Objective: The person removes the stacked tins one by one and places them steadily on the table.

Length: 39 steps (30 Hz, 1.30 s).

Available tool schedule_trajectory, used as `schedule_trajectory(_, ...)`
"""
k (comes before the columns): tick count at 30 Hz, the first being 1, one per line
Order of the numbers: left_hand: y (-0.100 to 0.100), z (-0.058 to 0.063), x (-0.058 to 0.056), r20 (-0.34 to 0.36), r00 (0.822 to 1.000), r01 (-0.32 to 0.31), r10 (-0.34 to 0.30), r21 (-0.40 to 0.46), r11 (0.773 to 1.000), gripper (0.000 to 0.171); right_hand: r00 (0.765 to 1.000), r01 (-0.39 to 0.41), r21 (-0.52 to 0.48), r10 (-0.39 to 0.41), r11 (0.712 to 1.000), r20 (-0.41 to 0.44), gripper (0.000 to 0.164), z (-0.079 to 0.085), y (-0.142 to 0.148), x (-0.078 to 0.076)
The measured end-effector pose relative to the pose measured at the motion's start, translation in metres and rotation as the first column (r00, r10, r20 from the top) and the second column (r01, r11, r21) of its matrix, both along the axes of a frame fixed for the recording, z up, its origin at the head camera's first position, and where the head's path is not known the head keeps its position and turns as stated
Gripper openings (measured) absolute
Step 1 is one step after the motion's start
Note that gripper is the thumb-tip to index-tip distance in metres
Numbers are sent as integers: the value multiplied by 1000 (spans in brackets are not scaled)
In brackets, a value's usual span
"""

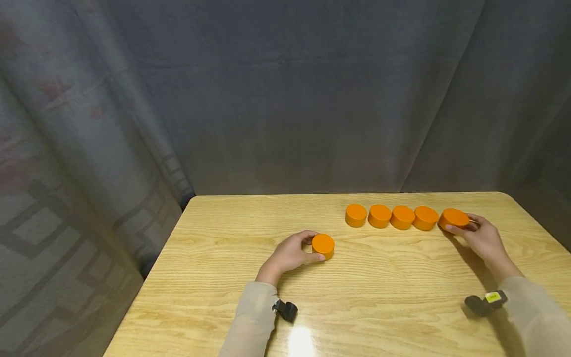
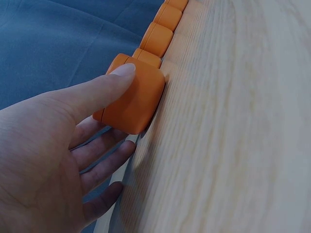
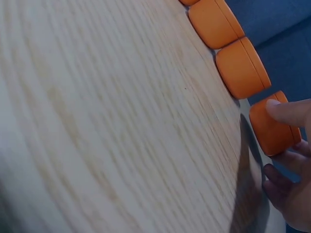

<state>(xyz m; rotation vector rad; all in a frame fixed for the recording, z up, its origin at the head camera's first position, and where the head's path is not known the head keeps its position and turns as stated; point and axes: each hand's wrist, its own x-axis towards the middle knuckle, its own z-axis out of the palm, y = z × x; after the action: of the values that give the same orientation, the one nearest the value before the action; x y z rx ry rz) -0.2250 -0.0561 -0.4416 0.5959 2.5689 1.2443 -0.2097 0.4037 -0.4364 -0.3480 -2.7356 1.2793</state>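
My left hand [image 1: 292, 254] pinches a round orange lidded container [image 1: 323, 246] between thumb and fingers, at the middle of the table. In the left wrist view, the thumb lies across the side of that container [image 2: 136, 94], low over the wood. At the far right, my right hand [image 1: 484, 240] grips another orange container [image 1: 454, 218], which is tilted slightly. The right wrist view shows this container [image 3: 272, 126] just apart from the end of a row, with a shadow beneath it. Four-part counting aside, several matching containers [image 1: 403, 217] stand upright in that row.
The row runs along the back of the wooden table [image 1: 379, 297], close to its far edge. A grey curtain [image 1: 285, 99] hangs behind, and a patterned curtain [image 1: 80, 173] hangs at the left. Each wrist wears a small black camera [image 1: 285, 311].
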Motion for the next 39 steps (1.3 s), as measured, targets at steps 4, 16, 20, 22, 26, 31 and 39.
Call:
schedule_trajectory(4, 0, -1, 0, 0, 1000, 2, -2, -3, 1000, 55, 1000, -14, 20, 14, 1000, 12, 86, 0, 2, -3)
schedule_trajectory(16, 1, -1, 0, -8, 1000, 3, -3, -7, 1000, 55, 999, -37, 79, 37, 996, 0, 84, -2, 3, -8)
schedule_trajectory(20, 1, -2, 0, -7, 1000, 0, 0, -7, 1000, 55, 998, -50, 101, 52, 994, -24, 80, -3, 3, -9)
schedule_trajectory(22, 1, -1, 0, -5, 1000, -1, 1, -7, 1000, 55, 998, -52, 108, 57, 993, -41, 78, -4, 4, -9)
schedule_trajectory(26, 0, -1, 0, -7, 1000, -2, 2, -10, 1000, 55, 997, -54, 111, 60, 992, -49, 75, -5, 4, -9)
schedule_trajectory(31, 0, 0, 0, -13, 1000, 0, 0, -8, 1000, 56, 998, -47, 119, 51, 992, -33, 77, -3, 3, -9)
schedule_trajectory(39, 0, 0, -1, -3, 1000, 3, -3, 1, 1000, 56, 999, -27, 76, 29, 997, -21, 84, -2, 3, -6)
